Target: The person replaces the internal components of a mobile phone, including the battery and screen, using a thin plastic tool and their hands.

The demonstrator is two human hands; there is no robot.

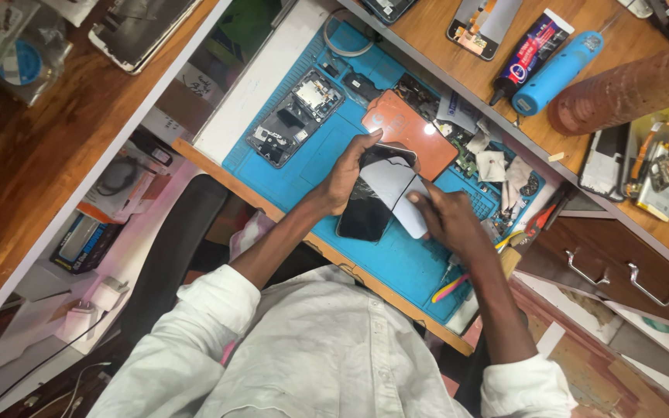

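Hard to read the centre here: both hands crowd over the phone (368,209), and the right hand (451,220) covers the lower edge of the pale sheet (403,197) lying across it. The phone's upper end vanishes under the left hand (348,174). The phone is dark and glossy, its glass cracked, lying flat on the blue mat (396,259) near the front edge, just below an orange back cover (408,128). Left fingers curl around the phone's top, clamped on it. Right fingers are bunched together, tips pressed on the sheet. An opened phone (296,116) lies well apart, up the mat.
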